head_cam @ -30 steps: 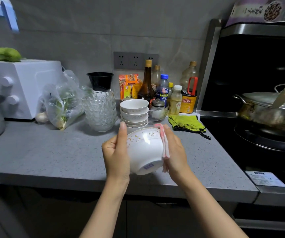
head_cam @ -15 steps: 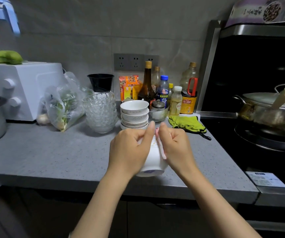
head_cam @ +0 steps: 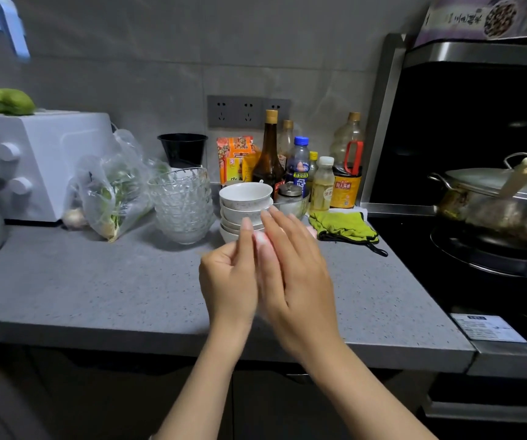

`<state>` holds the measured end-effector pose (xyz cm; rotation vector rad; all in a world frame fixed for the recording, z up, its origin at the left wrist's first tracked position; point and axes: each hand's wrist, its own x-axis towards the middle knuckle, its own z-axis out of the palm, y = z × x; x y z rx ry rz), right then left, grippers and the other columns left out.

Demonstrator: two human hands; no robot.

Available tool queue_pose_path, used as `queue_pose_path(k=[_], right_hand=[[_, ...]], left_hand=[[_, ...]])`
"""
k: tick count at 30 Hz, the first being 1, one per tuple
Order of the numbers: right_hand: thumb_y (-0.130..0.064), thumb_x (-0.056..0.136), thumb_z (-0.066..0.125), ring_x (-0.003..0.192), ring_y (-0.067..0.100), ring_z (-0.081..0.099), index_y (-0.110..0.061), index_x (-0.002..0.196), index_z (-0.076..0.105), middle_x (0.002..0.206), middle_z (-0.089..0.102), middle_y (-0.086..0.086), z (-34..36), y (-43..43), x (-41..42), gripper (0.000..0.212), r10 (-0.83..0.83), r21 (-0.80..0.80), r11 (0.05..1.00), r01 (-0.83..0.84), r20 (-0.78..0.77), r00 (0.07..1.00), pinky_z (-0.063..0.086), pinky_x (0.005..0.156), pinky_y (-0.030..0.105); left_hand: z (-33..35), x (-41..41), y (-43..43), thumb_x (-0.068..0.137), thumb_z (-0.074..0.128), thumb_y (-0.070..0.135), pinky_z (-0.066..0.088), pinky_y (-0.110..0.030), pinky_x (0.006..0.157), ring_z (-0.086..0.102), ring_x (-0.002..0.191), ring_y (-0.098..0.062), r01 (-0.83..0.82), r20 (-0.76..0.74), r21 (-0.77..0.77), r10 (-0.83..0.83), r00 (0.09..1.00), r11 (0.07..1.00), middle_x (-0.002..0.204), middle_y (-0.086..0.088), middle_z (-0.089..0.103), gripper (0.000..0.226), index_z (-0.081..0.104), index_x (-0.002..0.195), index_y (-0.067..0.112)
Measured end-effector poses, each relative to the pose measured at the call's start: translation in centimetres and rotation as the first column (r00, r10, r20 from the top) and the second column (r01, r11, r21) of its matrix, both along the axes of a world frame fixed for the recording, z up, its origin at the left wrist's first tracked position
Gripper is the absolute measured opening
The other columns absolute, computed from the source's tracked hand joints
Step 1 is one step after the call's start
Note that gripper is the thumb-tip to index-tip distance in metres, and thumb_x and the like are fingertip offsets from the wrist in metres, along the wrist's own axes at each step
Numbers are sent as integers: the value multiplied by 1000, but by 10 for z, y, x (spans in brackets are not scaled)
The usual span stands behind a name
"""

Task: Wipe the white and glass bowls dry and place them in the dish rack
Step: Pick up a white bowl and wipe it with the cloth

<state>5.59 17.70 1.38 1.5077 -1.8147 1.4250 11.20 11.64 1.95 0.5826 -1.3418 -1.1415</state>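
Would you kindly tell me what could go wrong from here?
The right hand is blurred, fingertips close before the stack of white bowls; a swipe might tip it against the glass bowls beside it. What it and the left hand hold is hidden; a slip would meet hard counter.

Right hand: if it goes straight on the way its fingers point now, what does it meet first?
Probably the stack of white bowls, which is just ahead of the right hand; the depth between them is unclear.

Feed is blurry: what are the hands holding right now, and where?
A pale pink cloth shows between the left hand and right hand; its hold, and any bowl, cannot be told.
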Motion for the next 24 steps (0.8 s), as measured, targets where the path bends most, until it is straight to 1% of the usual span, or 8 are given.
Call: queue_pose_path(k=[3,7,9,13,15,17,21,24], right_hand=[[-36,100,27,133,2,40,-22,137,50,141,51,-8,4,-4,-7,46,98,-37,995,-94,112,989,26,113,22],[-41,101,27,122,-10,46,-31,135,50,136,53,-16,4,-4,-16,42,346,-143,934,-326,586,733,41,100,17],[-45,98,26,128,-7,42,-33,136,45,139,49,-16,2,-4,-9,44,299,-127,954,-273,517,802,37,107,24],[-37,101,26,138,6,35,-19,142,44,145,46,-6,-3,-6,0,48,21,-34,999,-21,10,1000,22,117,28],[-34,100,29,134,9,41,-18,138,50,140,52,-5,-2,-7,-5,46,31,-61,998,-31,-1,1000,24,114,24],[-34,100,32,125,7,50,-18,131,58,130,59,-6,0,-7,-9,43,141,-96,987,-126,170,975,34,107,25],[-29,104,36,94,-2,65,-24,110,64,97,71,-19,8,-1,-15,29,393,-229,917,-328,665,635,51,76,19],[-37,100,37,56,-5,61,-38,91,61,64,67,-23,2,2,-20,25,378,-240,912,-333,806,455,41,44,18]], left_hand=[[-1,1,3,84,57,57,38,-33,53,49,49,-17,-18,-41,47,19,999,999,44,2,51,61,53,47,9],[2,6,1,93,54,40,48,-27,52,66,55,-16,21,-121,156,-2,993,988,52,3,64,53,62,46,18],[3,6,0,93,55,40,47,-31,53,64,55,-19,8,-107,137,7,994,991,51,1,62,52,60,48,14],[0,3,-1,88,57,51,35,-32,51,42,47,-15,-51,12,-49,52,999,997,42,1,47,57,54,54,6],[1,3,0,84,59,55,35,-31,51,44,48,-14,0,5,-28,0,1000,1000,43,2,49,58,56,53,6],[2,5,1,82,64,52,41,-28,51,54,50,-16,87,-62,86,-82,995,992,49,-1,57,56,58,51,6],[4,11,0,90,57,30,48,-20,45,65,53,-14,240,-218,219,-192,957,946,57,-1,67,41,67,54,15],[6,17,-2,85,58,35,49,-21,47,66,56,-14,297,-283,262,-221,933,918,59,0,68,32,66,65,12]])
